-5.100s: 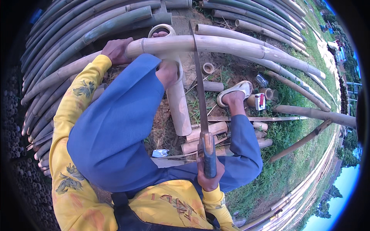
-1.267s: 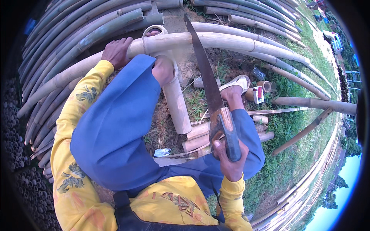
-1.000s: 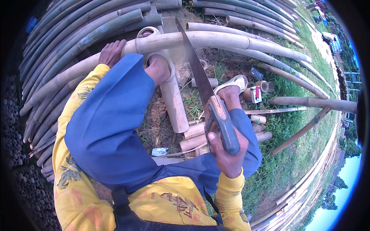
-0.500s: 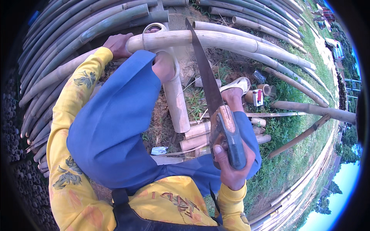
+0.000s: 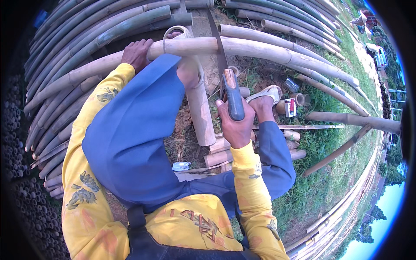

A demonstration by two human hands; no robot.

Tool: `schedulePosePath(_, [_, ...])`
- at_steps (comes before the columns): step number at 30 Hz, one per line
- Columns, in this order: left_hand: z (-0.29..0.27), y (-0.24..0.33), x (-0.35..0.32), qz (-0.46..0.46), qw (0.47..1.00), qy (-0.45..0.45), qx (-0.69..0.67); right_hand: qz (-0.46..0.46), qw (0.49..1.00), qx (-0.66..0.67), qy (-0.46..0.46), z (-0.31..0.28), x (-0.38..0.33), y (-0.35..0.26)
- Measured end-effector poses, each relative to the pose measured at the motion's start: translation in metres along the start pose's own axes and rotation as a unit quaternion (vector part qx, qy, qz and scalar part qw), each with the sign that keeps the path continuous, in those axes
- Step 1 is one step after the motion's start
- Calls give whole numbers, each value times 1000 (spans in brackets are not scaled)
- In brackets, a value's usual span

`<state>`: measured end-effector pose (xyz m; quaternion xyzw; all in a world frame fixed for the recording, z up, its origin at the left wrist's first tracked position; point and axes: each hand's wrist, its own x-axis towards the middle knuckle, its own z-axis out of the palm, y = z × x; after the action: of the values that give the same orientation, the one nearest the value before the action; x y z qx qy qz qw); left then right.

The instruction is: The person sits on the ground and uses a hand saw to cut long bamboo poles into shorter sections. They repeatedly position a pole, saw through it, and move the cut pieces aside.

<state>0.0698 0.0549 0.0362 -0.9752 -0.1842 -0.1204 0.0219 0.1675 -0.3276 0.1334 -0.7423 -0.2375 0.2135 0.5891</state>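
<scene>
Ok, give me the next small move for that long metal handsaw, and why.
Probably ease the long metal handsaw backward: its blade crosses the pale round bamboo pole, and the bare right hand has the dark grip close to that pole, with little blade showing on the near side.

A dark-bladed handsaw (image 5: 222, 63) crosses the pale, jointed bamboo pole (image 5: 190, 46), its brown-and-black handle (image 5: 235, 102) on the pole's near side.
</scene>
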Motion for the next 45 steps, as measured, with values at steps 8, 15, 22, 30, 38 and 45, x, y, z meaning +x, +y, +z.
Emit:
schedulePosePath(8, [17, -6, -16, 33, 998, 56, 25, 28, 997, -71, -14, -37, -92, -20])
schedulePosePath(15, [10, 1, 4, 2, 1000, 26, 12, 42, 997, -37, -45, -23, 25, 7])
schedulePosePath(22, [10, -8, -5, 5, 1000, 24, 12, 21, 997, -68, -30, -49, -83, -6])
schedulePosePath(30, [0, -3, 0, -9, 998, -51, -27, -5, 997, -77, -19, -25, -17, 18])
schedulePosePath(38, [-4, -5, 13, -9, 999, -45, -18, -16, 998, -48, -45, -33, -10, -22])
schedulePosePath(45, [-15, -7, 11, -18, 996, -80, -28, -9, 996, -78, -34, -37, -76, 2])
